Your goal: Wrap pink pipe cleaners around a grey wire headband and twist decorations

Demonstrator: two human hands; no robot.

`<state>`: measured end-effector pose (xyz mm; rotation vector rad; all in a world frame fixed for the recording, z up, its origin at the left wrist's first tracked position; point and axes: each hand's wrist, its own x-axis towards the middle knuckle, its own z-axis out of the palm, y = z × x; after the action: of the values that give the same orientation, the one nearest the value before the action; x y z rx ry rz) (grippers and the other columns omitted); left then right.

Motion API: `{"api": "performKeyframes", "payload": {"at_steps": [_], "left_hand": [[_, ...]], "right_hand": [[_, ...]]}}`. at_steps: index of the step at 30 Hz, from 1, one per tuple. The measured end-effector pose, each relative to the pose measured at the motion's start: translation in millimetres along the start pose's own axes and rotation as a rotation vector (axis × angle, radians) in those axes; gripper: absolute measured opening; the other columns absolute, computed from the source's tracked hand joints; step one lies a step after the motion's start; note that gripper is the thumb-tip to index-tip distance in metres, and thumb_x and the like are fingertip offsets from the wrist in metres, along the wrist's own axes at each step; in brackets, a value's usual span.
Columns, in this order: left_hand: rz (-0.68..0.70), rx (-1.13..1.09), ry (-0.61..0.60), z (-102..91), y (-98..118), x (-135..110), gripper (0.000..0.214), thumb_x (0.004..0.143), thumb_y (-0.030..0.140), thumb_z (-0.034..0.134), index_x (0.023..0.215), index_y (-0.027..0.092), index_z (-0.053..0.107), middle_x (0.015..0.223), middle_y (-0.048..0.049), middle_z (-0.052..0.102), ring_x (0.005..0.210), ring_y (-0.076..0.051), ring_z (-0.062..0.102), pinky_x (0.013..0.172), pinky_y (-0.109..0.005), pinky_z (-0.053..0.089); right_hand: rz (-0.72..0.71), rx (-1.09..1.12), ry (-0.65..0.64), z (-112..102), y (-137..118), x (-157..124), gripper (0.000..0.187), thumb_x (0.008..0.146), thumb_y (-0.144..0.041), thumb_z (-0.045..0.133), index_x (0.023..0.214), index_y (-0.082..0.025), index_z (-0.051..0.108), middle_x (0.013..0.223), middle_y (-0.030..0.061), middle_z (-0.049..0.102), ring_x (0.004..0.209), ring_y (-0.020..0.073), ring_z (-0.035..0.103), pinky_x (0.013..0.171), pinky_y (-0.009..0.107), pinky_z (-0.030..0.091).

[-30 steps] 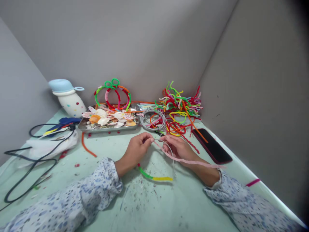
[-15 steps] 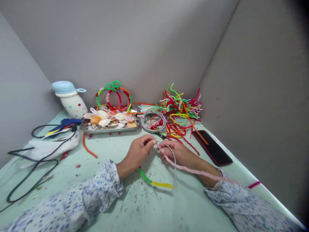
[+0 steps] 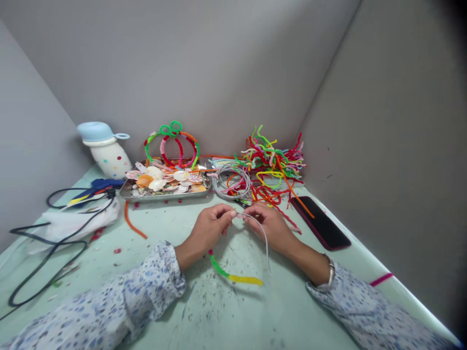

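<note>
My left hand point(image 3: 210, 227) is closed, its thumb and forefinger pinching a grey wire point(image 3: 263, 232) whose bare end curves down to the right. Close beside it, the closed fingers of my right hand point(image 3: 270, 224) hold a pink pipe cleaner point(image 3: 241, 216) against the wire. Most of that pipe cleaner is hidden behind my right hand; a pink bit shows past its far side. Below my left hand, a curved length wrapped in green and yellow pipe cleaner point(image 3: 223, 272) emerges. Whether it joins the wire is hidden by the hand.
A metal tray point(image 3: 168, 197) of shells stands at the back, with pipe-cleaner rings point(image 3: 162, 146) above it. Coiled wire point(image 3: 215, 187), a pipe-cleaner heap point(image 3: 273, 155) and a phone point(image 3: 323, 223) lie rightward. A bottle point(image 3: 109, 158) and black cable point(image 3: 54, 243) are left.
The pink pipe cleaner's long tail has swung from across my right forearm to behind my right hand. My right fingers have turned over the wire; my left hand has stayed in place.
</note>
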<state>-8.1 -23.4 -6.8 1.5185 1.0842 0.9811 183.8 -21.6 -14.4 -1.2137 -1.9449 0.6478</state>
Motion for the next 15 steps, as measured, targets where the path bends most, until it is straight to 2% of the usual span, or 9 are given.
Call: {"api": "performKeyframes", "payload": {"at_steps": [3, 6, 8, 15], "left_hand": [[-0.020, -0.015, -0.010, 0.8, -1, 0, 0.024, 0.086, 0.037, 0.055, 0.077, 0.015, 0.062, 0.053, 0.0049, 0.048, 0.046, -0.008, 0.041, 0.046, -0.020, 0.031], [-0.023, -0.022, -0.027, 2.4, 0, 0, 0.023, 0.085, 0.036, 0.056, 0.077, 0.014, 0.062, 0.053, 0.0054, 0.047, 0.046, -0.008, 0.040, 0.046, -0.020, 0.030], [-0.018, -0.025, -0.051, 3.8, 0, -1, 0.023, 0.085, 0.035, 0.056, 0.078, 0.015, 0.063, 0.054, 0.0055, 0.048, 0.046, -0.008, 0.040, 0.046, -0.020, 0.030], [-0.069, -0.083, -0.098, 7.0, 1, -3, 0.025, 0.085, 0.038, 0.053, 0.074, 0.015, 0.058, 0.057, 0.0043, 0.050, 0.046, -0.007, 0.042, 0.044, -0.020, 0.029]], "right_hand": [[-0.054, -0.022, 0.006, -1, -1, -1, 0.016, 0.084, -0.025, 0.061, 0.098, -0.020, 0.067, 0.091, 0.0048, 0.067, 0.081, 0.0173, 0.062, 0.068, 0.028, 0.047], [-0.092, -0.003, -0.013, 0, -7, -4, 0.025, 0.083, -0.028, 0.066, 0.106, -0.021, 0.064, 0.097, 0.0053, 0.068, 0.089, 0.0196, 0.063, 0.077, 0.031, 0.049], [-0.083, 0.038, -0.016, 2, -11, -5, 0.024, 0.083, -0.031, 0.066, 0.106, -0.022, 0.065, 0.098, 0.0046, 0.069, 0.091, 0.0197, 0.063, 0.081, 0.032, 0.048], [-0.045, 0.065, 0.009, 4, -12, -6, 0.015, 0.086, -0.032, 0.063, 0.095, -0.022, 0.069, 0.089, 0.0035, 0.071, 0.082, 0.0182, 0.065, 0.075, 0.030, 0.049]]}}
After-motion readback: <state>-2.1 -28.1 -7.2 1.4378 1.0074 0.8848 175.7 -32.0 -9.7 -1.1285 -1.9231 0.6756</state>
